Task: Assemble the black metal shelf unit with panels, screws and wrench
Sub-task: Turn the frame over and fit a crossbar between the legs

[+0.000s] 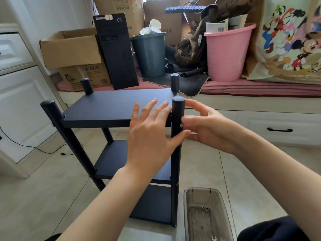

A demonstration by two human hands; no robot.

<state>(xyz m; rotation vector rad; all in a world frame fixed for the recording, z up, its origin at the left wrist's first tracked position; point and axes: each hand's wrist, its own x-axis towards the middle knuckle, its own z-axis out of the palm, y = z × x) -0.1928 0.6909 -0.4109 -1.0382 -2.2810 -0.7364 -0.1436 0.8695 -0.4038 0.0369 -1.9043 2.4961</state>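
The black shelf unit [111, 108] stands upright on the tiled floor, with three panels between four round posts. My left hand [149, 134] lies with straight, spread fingers on the near right corner of the top panel, and its thumb crosses the front of the near right post [176, 164]. My right hand [206, 126] is at that post's right side. Its index finger arches by the post's cap, and the other fingertips bunch at panel height on a small dark piece that looks like a screw [181, 125].
A clear plastic box [188, 211] with a few small metal parts [205, 208] sits on the floor by my right knee. Behind the shelf, a bench holds cardboard boxes, a black PC tower [116, 53], a grey bin [150, 54] and a pink bucket [225, 53]. White cabinets stand on the left.
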